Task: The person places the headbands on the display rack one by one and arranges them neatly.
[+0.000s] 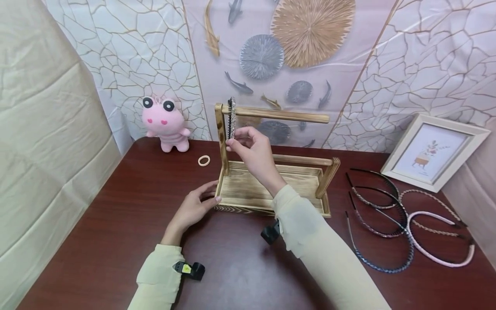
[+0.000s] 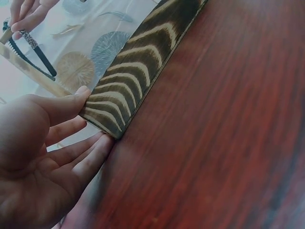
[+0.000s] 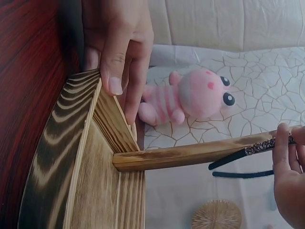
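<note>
My right hand [image 1: 256, 154] pinches a headband [image 1: 233, 116] covered in sparkly beads, with dark comb teeth along its inner side. The headband stands upright at the left end of the top bar [image 1: 283, 115] of a wooden rack, close to the post. In the right wrist view its two dark ends [image 3: 228, 160] point down beside that post [image 3: 176, 155]. My left hand [image 1: 196, 206] holds the near left corner of the rack's tray base [image 1: 248, 210]. The left wrist view shows the thumb [image 2: 71, 105] and fingers on either side of the striped wooden corner [image 2: 112, 114].
Several headbands [image 1: 391, 270] lie loosely heaped on the right of the table, before a framed picture [image 1: 477, 137]. A lower bar [image 1: 302, 159] runs along the rack. A pink plush toy [image 1: 164, 122] and a small wooden ring [image 1: 203, 160] are at the back left.
</note>
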A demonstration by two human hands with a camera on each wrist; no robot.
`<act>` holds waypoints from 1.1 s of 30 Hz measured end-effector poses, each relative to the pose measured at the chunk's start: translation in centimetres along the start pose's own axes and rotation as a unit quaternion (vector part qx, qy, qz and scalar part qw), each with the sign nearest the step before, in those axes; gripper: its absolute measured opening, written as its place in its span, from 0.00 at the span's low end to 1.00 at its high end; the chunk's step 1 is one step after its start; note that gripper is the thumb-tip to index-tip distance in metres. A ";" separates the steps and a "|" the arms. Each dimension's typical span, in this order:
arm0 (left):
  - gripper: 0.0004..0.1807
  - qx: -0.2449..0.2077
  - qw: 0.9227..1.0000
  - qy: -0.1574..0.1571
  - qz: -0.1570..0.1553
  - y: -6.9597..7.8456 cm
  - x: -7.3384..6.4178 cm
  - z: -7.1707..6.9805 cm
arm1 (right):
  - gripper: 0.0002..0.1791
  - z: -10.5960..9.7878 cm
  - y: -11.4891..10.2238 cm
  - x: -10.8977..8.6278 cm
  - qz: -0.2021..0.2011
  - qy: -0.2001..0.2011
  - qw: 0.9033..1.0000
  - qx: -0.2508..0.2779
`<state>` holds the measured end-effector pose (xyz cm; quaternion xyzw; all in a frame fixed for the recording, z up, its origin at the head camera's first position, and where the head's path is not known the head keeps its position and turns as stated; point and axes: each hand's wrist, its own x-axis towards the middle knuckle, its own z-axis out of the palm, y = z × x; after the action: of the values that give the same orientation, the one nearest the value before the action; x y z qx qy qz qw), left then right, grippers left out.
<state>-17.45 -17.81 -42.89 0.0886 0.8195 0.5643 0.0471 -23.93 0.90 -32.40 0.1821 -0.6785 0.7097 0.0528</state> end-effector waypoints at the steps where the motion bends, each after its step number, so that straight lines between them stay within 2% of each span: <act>1: 0.30 -0.001 1.000 -0.002 0.001 0.4 -0.1 0.0 | 0.11 0.0 0.0 0.0 0.000 0.000 1.000 -0.001; 6: 0.30 -0.004 1.000 -0.004 0.003 1.5 -0.5 0.0 | 0.12 0.0 -0.1 0.0 0.000 -0.006 1.000 -0.009; 14: 0.30 -0.003 1.000 -0.005 0.006 1.5 -0.6 0.0 | 0.12 -0.4 -0.3 -0.2 -0.011 -0.018 0.998 -0.064; 17: 0.30 -0.004 1.000 -0.005 0.004 1.0 -0.4 0.0 | 0.13 -0.5 -0.4 -0.3 -0.016 -0.023 0.997 -0.075; 25: 0.31 -0.004 1.000 0.006 0.004 -2.2 0.7 0.1 | 0.15 -1.3 -0.9 -0.8 -0.019 -0.029 0.995 -0.090; 33: 0.30 -0.006 1.000 0.006 0.011 -2.2 0.7 0.1 | 0.18 -4.6 -2.1 -2.5 -0.043 -0.003 0.994 -0.102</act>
<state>-18.31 -18.40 -44.99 0.0935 0.8156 0.5699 0.0364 -21.77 5.98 -31.33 0.2065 -0.7389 0.6336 0.0997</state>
